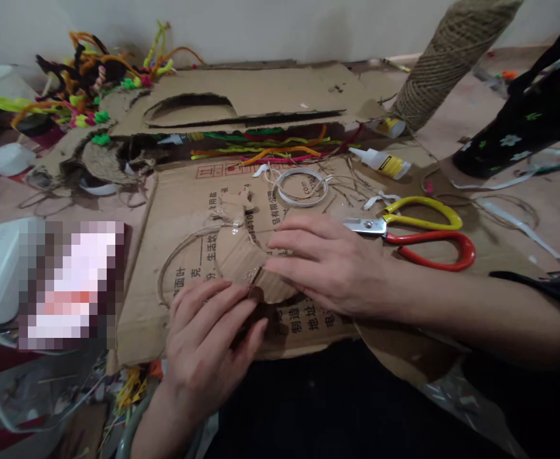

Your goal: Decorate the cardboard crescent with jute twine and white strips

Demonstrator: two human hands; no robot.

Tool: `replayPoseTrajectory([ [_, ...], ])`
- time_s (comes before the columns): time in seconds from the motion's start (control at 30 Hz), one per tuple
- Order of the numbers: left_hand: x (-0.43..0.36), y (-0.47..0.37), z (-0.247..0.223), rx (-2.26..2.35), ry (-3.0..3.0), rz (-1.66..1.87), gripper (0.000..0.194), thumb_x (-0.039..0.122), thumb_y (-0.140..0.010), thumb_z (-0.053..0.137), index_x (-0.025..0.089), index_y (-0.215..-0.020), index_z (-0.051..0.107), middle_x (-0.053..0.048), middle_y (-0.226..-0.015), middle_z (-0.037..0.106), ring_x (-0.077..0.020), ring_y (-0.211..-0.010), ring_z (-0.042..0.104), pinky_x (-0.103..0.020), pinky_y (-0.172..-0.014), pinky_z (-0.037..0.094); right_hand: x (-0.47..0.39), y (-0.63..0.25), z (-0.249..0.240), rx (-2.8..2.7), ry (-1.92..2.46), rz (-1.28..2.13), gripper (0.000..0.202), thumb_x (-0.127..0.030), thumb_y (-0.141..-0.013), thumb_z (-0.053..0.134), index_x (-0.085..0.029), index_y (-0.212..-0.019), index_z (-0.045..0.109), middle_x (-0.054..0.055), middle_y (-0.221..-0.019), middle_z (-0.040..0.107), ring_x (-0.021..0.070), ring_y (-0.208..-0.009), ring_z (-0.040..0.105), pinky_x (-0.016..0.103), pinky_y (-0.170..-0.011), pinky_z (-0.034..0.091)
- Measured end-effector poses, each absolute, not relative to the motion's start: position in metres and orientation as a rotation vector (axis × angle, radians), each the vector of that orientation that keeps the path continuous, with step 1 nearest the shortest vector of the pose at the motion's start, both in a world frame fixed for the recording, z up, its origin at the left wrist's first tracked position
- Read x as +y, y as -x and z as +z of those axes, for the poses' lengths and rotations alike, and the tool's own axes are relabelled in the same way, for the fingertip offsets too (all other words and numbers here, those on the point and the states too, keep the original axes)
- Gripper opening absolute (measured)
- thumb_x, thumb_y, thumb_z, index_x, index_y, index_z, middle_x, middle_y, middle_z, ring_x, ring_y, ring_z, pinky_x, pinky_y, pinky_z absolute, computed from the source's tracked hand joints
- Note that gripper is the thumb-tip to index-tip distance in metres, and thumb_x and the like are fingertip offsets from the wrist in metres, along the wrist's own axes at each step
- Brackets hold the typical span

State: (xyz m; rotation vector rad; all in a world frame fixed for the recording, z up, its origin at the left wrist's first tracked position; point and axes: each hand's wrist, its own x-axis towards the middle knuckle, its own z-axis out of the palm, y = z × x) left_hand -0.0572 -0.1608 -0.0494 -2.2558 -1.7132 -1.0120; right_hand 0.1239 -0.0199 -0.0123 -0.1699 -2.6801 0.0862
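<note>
Disc [234, 252] flat on sheet [139, 248], between the 2 hands; long axis unclear. Right hand [330, 264] at its right side, left hand [210, 335] at its near edge, both equally close; fingers bent, pinch can't be told.

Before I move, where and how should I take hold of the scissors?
Grip the yellow loop and red loop, probably from the right: the scissors lie flat, loops toward the right, while the metal end points toward the right hand.
</note>
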Motion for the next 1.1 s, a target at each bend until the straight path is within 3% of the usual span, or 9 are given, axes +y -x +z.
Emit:
replayPoseTrajectory([
  [0.17,-0.160,0.056,-0.047,-1.703,2.263,-0.977,0.028,0.015,-0.068,0.070,0.021,-0.094,0.062,-0.008,-0.089,0.072,-0.0262,-0.088,0.061,-0.047,-0.081,0.047,-0.023,-0.114,-0.022,-2.728,0.147,0.087,0.026,-0.017,-0.089,0.041,-0.017,-0.103,0.064,0.009,-0.115,0.061,0.0265,-0.114,0.048,0.041,-0.091,0.043],
  [0.43,-0.158,0.057,-0.048,-1.708,2.288,-0.973,0.027,0.016,-0.068,0.070,0.020,-0.094,0.063,-0.007,-0.087,0.073,-0.0246,-0.084,0.061,-0.042,-0.077,0.047,-0.019,-0.116,-0.028,-2.748,0.137,0.097,0.025,-0.018,-0.088,0.043,-0.019,-0.103,0.063,0.007,-0.112,0.061,0.0255,-0.115,0.047,0.040,-0.092,0.042],
  [0.7,-0.160,0.057,-0.050,-1.776,2.267,-0.946,0.029,0.017,-0.069,0.069,0.020,-0.098,0.063,-0.008,-0.091,0.073,-0.0255,-0.087,0.060,-0.043,-0.078,0.046,-0.019,-0.113,-0.028,-2.755,0.165,0.087,0.028,-0.032,-0.091,0.042,-0.020,-0.100,0.065,0.006,-0.107,0.064,0.0262,-0.114,0.049,0.040,-0.091,0.041],
  [1.1,-0.155,0.053,-0.048,-1.741,2.281,-0.959,0.026,0.018,-0.068,0.071,0.015,-0.093,0.065,-0.010,-0.087,0.073,-0.0261,-0.080,0.061,-0.043,-0.073,0.046,-0.018,-0.111,-0.023,-2.833,0.193,0.103,0.034,-0.039,-0.092,0.041,-0.020,-0.098,0.068,0.006,-0.106,0.065,0.0280,-0.117,0.050,0.046,-0.098,0.039],
])
